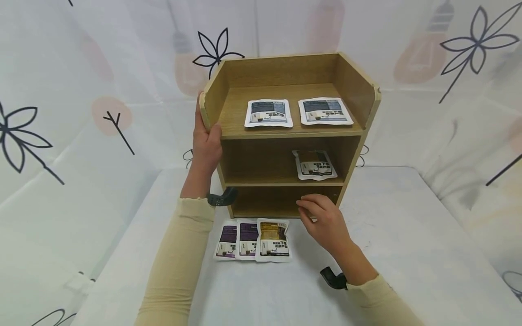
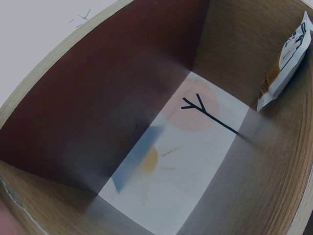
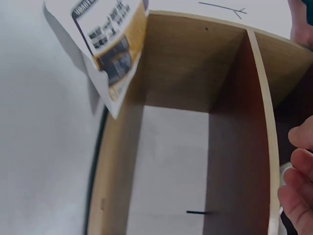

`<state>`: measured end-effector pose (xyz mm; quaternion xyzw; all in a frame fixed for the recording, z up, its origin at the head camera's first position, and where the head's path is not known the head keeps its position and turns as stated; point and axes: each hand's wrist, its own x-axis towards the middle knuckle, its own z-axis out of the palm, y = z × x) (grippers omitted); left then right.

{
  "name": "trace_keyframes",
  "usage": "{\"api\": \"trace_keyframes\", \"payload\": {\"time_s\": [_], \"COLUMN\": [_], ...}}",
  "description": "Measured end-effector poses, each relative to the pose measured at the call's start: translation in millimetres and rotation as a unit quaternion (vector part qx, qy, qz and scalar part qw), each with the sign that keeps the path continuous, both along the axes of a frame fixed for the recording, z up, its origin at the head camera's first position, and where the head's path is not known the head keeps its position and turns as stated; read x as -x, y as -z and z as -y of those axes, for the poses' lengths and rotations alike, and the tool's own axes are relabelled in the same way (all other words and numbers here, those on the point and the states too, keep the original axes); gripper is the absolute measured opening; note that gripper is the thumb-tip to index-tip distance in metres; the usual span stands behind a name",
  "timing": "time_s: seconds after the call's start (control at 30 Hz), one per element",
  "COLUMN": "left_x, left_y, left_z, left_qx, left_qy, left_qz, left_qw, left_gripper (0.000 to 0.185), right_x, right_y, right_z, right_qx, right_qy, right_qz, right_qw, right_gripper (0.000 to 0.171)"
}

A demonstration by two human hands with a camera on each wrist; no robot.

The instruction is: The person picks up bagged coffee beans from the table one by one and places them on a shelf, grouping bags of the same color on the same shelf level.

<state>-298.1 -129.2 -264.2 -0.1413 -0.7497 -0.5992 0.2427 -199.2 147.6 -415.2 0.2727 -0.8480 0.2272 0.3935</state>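
My left hand point(image 1: 207, 147) grips the left side panel of a small wooden shelf point(image 1: 285, 135) at its top tier. In front of the bottom compartment hangs my right hand point(image 1: 324, 219), fingers loosely bent and holding nothing. Two blue-and-white pouches point(image 1: 269, 113) lie side by side on the top tier. A brown-and-white pouch point(image 1: 315, 165) sits at the right of the middle compartment; the left wrist view shows this pouch point(image 2: 286, 61) too. Before the shelf, a gold-and-white pouch point(image 1: 273, 240) overlaps two purple-and-white pouches point(image 1: 247, 240) on the table.
The shelf stands on a table with a white cover point(image 1: 391, 235). A white patterned curtain point(image 1: 134, 59) surrounds it at the back and sides. Black wrist bands point(image 1: 222, 197) are worn on both arms. The shelf's back is partly open, with the curtain showing through in the wrist views.
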Motion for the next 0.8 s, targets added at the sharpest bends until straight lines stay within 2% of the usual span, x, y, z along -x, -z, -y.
{"api": "trace_keyframes", "payload": {"time_s": [0.17,0.37,0.47,0.63,0.8], "left_x": [0.6,1.6,-2.9,-16.7,-24.0], "left_y": [-0.7,3.0,1.1,-9.4,-14.5], "left_z": [0,1,0,-6,-9], "left_qx": [-0.002,-0.003,-0.004,-0.006,0.001], "left_qy": [0.005,-0.008,-0.009,-0.008,-0.012], "left_qz": [-0.007,0.005,0.007,0.002,0.0], "left_qw": [1.0,1.0,0.9999,0.9999,0.9999], "left_gripper": [0.071,0.071,0.073,0.072,0.071], "right_x": [-3.5,-8.7,-11.5,-13.4,-15.7], "right_y": [8.9,17.9,21.4,26.0,28.2], "right_z": [5,11,14,18,23], "right_qx": [-0.01,-0.018,-0.026,-0.048,-0.075], "right_qy": [-0.008,-0.023,-0.026,-0.03,-0.032], "right_qz": [0.031,0.075,0.1,0.138,0.167], "right_qw": [0.999,0.997,0.994,0.989,0.983], "right_gripper": [0.028,0.031,0.033,0.036,0.039]}}
